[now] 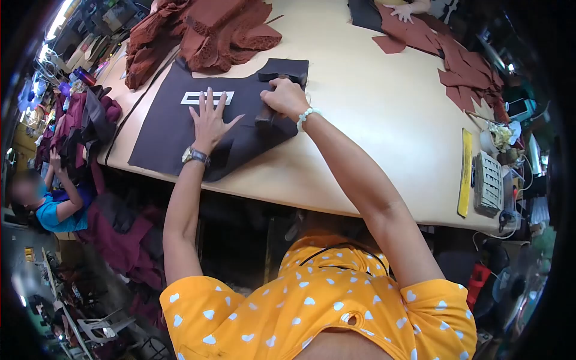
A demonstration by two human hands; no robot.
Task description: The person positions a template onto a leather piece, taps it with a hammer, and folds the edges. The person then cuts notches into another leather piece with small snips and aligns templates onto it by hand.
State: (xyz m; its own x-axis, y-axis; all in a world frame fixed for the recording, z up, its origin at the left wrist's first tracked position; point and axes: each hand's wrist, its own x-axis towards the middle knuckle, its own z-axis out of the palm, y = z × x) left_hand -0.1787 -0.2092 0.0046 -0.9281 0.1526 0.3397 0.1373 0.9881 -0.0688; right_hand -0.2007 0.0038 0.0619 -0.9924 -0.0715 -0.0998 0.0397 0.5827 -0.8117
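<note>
My left hand (210,125) lies flat with spread fingers on a dark cloth panel (162,132). Its fingertips touch a white rectangular frame-shaped piece (191,97) on the cloth. My right hand (287,97) is closed around a dark hand tool (264,117) on the right part of the panel. The tool has a black crosswise part beyond the knuckles and a brownish part nearer to me; its exact kind is unclear, as my hand covers its middle.
Rust-red cloth pieces (222,33) are heaped at the back; more (465,63) lie at right, near another person's hand (403,12). A yellow ruler (465,174) and a pale basket (488,183) sit at the right edge. A person in blue (63,213) is at left beside maroon cloth (72,129).
</note>
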